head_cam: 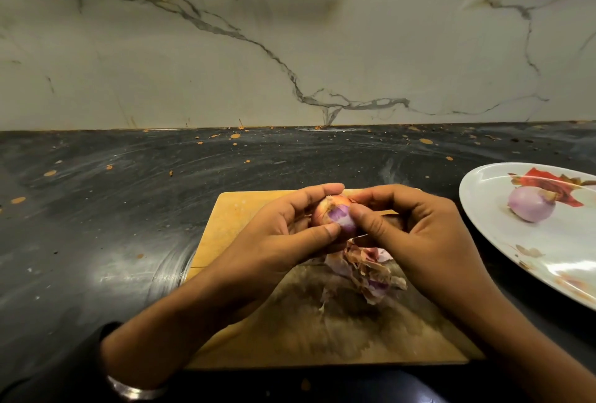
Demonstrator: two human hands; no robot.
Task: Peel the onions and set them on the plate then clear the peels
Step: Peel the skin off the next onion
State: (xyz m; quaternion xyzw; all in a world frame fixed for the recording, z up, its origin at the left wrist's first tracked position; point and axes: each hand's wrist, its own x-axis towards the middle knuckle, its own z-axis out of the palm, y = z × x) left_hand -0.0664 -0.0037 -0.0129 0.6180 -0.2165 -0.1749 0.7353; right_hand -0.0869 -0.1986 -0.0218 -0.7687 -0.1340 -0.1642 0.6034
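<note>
Over the pale wooden cutting board (245,209) on the dark speckled tabletop (96,209), my left hand (283,228) cradles a small half-peeled purple onion (335,214), steadying it while my right hand (409,228) has its grip pinched on the papery skin to strip it. Loose peels (364,270) lie heaped below, probably for clearing later. At far right, one peeled onion (530,203) rests on the white flower-printed plate (483,225).

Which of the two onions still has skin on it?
The onion in the hands, held over the cutting board: papery brown skin still covers part of it. The onion on the plate is bare and purple all over.
</note>
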